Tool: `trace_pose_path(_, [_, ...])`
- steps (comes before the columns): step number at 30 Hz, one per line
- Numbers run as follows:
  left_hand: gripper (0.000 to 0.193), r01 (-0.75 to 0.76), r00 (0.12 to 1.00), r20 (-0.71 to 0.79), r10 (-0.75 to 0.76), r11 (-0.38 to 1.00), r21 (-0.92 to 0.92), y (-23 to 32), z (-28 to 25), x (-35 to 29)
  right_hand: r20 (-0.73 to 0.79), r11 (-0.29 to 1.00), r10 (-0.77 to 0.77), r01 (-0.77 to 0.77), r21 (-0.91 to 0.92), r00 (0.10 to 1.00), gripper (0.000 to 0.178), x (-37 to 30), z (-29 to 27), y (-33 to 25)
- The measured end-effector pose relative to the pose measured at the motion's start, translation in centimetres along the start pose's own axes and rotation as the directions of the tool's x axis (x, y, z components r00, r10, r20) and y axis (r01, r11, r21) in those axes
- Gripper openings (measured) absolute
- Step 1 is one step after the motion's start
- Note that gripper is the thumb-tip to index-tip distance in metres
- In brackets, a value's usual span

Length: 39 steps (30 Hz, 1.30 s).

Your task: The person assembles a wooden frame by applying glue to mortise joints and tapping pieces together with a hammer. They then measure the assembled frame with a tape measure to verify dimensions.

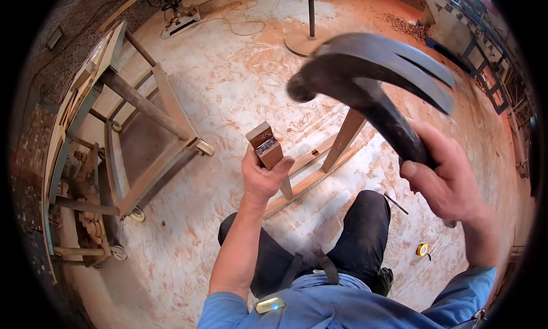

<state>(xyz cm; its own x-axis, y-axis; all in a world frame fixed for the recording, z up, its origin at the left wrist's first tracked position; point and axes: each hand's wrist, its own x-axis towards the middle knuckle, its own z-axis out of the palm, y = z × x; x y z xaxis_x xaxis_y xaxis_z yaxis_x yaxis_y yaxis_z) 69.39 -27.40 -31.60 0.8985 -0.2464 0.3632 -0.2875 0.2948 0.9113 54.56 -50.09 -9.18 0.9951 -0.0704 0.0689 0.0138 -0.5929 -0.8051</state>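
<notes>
Notched wooden piece (273, 154) sits clasped in our left grip (261, 178), its recessed end jutting out beyond it, while we clench a dark hammer (354, 58) by its handle (395, 126) in our right grip (448, 183).

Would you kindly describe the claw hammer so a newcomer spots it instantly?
Above the dusty floor, find the person's right hand. It grips the claw hammer, whose forked metal head sets it apart from the wooden piece in the left hand.

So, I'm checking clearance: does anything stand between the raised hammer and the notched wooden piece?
Nothing visible between the hammer in the right hand and the wooden piece; the left hand grips its sides.
</notes>
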Motion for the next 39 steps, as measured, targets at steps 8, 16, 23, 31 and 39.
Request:
trace_pose_path(8, [0.049, 0.023, 1.0, 0.001, -0.023, 0.994, 0.105, 1.2, 0.8, -0.3, 0.094, 0.96, -0.03, 0.055, -0.275, 0.995, 0.04, 2.6, 0.8, -4.8])
trace_pose_path(16, [0.049, 0.01, 0.998, 0.054, -0.01, 1.0, 0.009, 1.8, 1.4, -0.7, -0.02, 0.897, 0.054, -0.057, -0.439, 0.998, 0.044, 1.1, 1.0, -4.9])
trace_pose_path(23, [0.052, 0.032, 0.999, 0.036, -0.033, 0.999, 0.021, 1.5, 1.2, -0.6, 0.063, 0.881, 0.061, -0.024, -0.473, 0.996, 0.051, 2.0, 0.3, -3.6])
trace_pose_path(31, [0.054, -0.002, 0.999, 0.033, 0.001, 0.999, 0.045, 1.0, 1.4, -0.7, 0.006, 0.94, 0.143, -0.134, -0.314, 0.99, 0.045, 2.7, -4.3, -2.9])
trace_pose_path(39, [0.053, 0.025, 0.999, 0.018, -0.028, 0.99, 0.137, 0.6, -0.3, -1.7, 0.144, 0.854, 0.038, 0.043, -0.519, 0.989, 0.056, 2.2, 1.0, -3.9])
